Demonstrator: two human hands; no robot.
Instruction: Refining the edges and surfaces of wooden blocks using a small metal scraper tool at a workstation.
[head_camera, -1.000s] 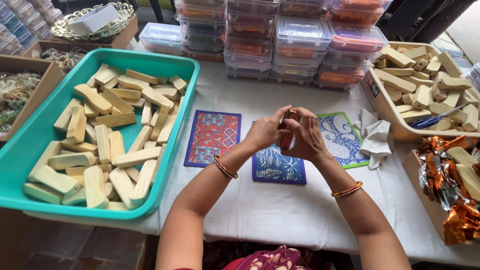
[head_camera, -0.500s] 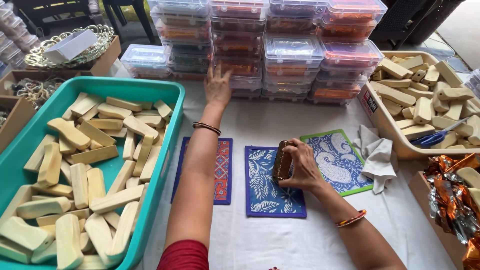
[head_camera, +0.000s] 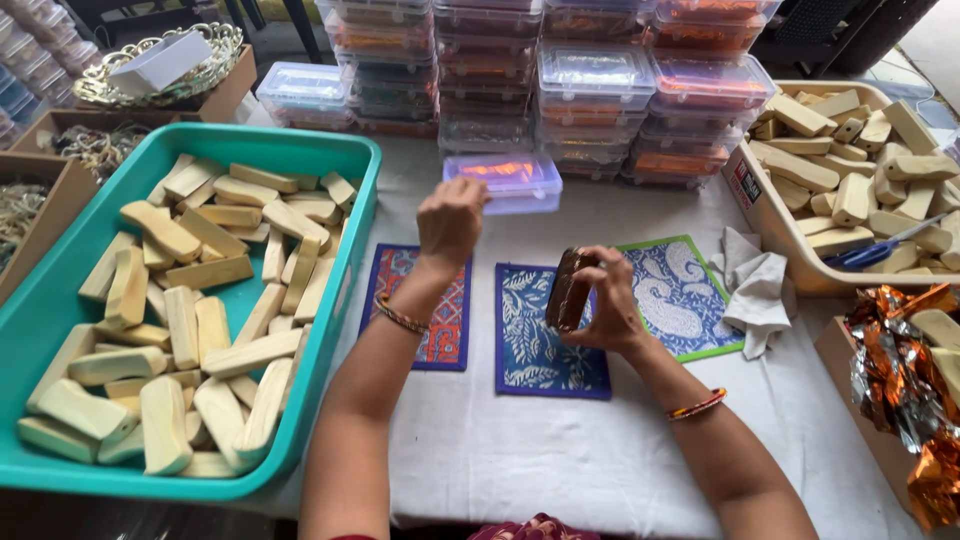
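Observation:
My right hand (head_camera: 607, 312) holds a dark brown wooden block (head_camera: 569, 290) upright over a blue patterned cloth card (head_camera: 547, 335). My left hand (head_camera: 451, 222) is closed on the near edge of a clear plastic box with a purple lid (head_camera: 508, 181), which sits on the white cloth apart from the stacks. A red and blue patterned card (head_camera: 427, 310) lies under my left forearm. A green-edged blue card (head_camera: 682, 297) lies to the right of the block.
A teal tray (head_camera: 343, 250) of pale wooden blocks fills the left. Stacks of clear plastic boxes (head_camera: 598, 85) line the back. A beige bin (head_camera: 770, 225) of wooden blocks stands at right, with a white rag (head_camera: 755, 290) and crumpled orange foil (head_camera: 905, 365) nearby.
My left hand left the block, reached to the stacks at the back and has drawn a purple-lidded box toward me. The right hand kept the brown block over the blue card.

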